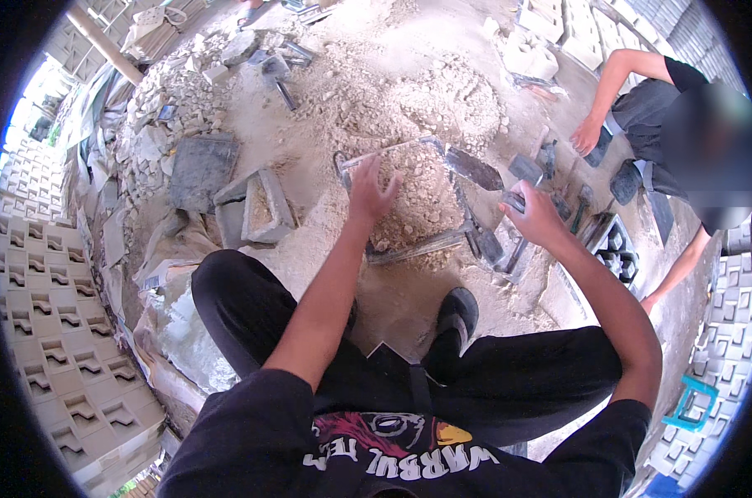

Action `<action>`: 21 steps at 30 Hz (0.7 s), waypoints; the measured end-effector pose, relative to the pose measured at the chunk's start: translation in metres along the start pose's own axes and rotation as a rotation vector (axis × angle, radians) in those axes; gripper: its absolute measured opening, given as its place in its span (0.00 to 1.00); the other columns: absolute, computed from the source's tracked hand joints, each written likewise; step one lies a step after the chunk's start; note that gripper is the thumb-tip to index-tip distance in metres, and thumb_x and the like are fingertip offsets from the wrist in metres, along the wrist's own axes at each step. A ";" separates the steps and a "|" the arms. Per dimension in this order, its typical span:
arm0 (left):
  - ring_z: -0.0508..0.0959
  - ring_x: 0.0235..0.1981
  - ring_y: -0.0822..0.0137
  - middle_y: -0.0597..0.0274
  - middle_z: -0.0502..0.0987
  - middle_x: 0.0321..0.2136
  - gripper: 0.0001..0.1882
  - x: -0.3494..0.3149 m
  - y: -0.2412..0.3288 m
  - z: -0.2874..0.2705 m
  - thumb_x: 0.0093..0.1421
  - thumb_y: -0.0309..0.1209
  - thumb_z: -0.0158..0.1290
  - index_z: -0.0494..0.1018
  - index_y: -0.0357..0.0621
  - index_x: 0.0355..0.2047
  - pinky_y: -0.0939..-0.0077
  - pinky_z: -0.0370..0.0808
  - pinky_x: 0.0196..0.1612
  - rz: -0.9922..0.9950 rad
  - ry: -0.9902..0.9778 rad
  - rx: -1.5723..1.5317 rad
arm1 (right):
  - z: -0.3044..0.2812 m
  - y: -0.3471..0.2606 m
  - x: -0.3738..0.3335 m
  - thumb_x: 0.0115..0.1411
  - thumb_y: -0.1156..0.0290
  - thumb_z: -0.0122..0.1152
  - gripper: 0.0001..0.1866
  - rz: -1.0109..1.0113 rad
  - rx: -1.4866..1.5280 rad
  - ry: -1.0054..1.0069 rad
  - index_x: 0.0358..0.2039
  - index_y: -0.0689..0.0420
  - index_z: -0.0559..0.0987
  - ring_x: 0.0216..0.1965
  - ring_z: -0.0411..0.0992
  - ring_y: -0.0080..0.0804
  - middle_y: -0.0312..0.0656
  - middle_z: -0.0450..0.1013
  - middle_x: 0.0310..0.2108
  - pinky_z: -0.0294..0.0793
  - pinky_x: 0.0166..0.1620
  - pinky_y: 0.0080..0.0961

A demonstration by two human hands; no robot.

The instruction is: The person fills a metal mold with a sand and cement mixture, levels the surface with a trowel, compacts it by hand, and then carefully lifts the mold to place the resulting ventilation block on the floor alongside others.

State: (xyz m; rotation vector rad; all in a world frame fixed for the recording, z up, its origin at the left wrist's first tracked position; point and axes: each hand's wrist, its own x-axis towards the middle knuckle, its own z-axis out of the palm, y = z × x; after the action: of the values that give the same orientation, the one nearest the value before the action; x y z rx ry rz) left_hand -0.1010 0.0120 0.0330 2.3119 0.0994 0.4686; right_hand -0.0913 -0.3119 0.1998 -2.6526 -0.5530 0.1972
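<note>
In front of me a square metal mould frame [417, 249] lies on the ground, filled with crumbly pale sandy mix [422, 199]. My left hand [373, 189] hovers at the frame's left side with its fingers apart, holding nothing. To the right of the frame, my right hand [535, 217] is closed around the handle of a trowel. The trowel's dark, dusty blade [474, 168] points left over the frame's upper right corner.
A large heap of loose mix [409, 95] lies beyond the frame. On the left are a dark square plate [203, 172] and a hollow concrete block [268, 207]. At right, a co-worker [650, 116] crouches near dark tools and a patterned mould [615, 253]. Stacked patterned blocks [77, 332] stand at far left.
</note>
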 end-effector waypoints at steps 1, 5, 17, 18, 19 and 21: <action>0.59 0.63 0.46 0.39 0.64 0.58 0.41 -0.010 0.009 -0.003 0.57 0.56 0.51 0.62 0.31 0.58 0.54 0.51 0.67 0.009 0.003 -0.003 | -0.001 -0.003 0.001 0.55 0.59 0.64 0.21 0.000 0.014 -0.001 0.37 0.65 0.72 0.40 0.74 0.56 0.58 0.75 0.35 0.71 0.42 0.43; 0.54 0.65 0.43 0.39 0.57 0.62 0.48 -0.025 0.030 -0.017 0.53 0.58 0.55 0.55 0.33 0.62 0.50 0.49 0.66 0.156 -0.034 0.231 | 0.005 -0.020 0.014 0.55 0.60 0.64 0.20 0.008 0.032 -0.027 0.36 0.65 0.71 0.40 0.74 0.55 0.58 0.75 0.34 0.71 0.41 0.42; 0.53 0.67 0.53 0.41 0.56 0.63 0.37 0.045 0.052 0.035 0.64 0.49 0.39 0.54 0.29 0.62 0.58 0.47 0.68 0.131 -0.316 0.352 | 0.008 -0.008 0.016 0.56 0.58 0.63 0.22 -0.018 0.002 0.038 0.39 0.64 0.70 0.40 0.73 0.58 0.59 0.74 0.35 0.71 0.43 0.44; 0.53 0.67 0.53 0.42 0.56 0.64 0.36 0.049 0.054 0.040 0.65 0.49 0.39 0.53 0.29 0.62 0.59 0.47 0.68 0.156 -0.343 0.341 | 0.009 -0.003 0.014 0.56 0.58 0.63 0.22 -0.021 0.016 0.059 0.38 0.64 0.70 0.40 0.73 0.58 0.59 0.74 0.35 0.70 0.43 0.44; 0.52 0.67 0.53 0.42 0.55 0.64 0.36 0.052 0.056 0.043 0.65 0.48 0.38 0.53 0.30 0.63 0.59 0.47 0.68 0.181 -0.368 0.330 | 0.011 0.003 0.014 0.56 0.58 0.63 0.22 -0.006 -0.004 0.055 0.39 0.64 0.70 0.40 0.72 0.58 0.59 0.74 0.35 0.70 0.43 0.44; 0.51 0.68 0.54 0.44 0.53 0.65 0.35 0.048 0.065 0.053 0.66 0.47 0.37 0.52 0.31 0.63 0.59 0.48 0.68 0.250 -0.450 0.294 | 0.014 0.022 0.020 0.56 0.58 0.63 0.22 0.027 -0.045 0.044 0.40 0.65 0.69 0.41 0.72 0.58 0.60 0.74 0.35 0.70 0.44 0.45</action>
State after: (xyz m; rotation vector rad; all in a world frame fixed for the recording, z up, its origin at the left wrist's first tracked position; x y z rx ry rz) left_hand -0.0415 -0.0591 0.0592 2.6757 -0.3657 0.0449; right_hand -0.0688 -0.3172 0.1766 -2.7025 -0.5141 0.1355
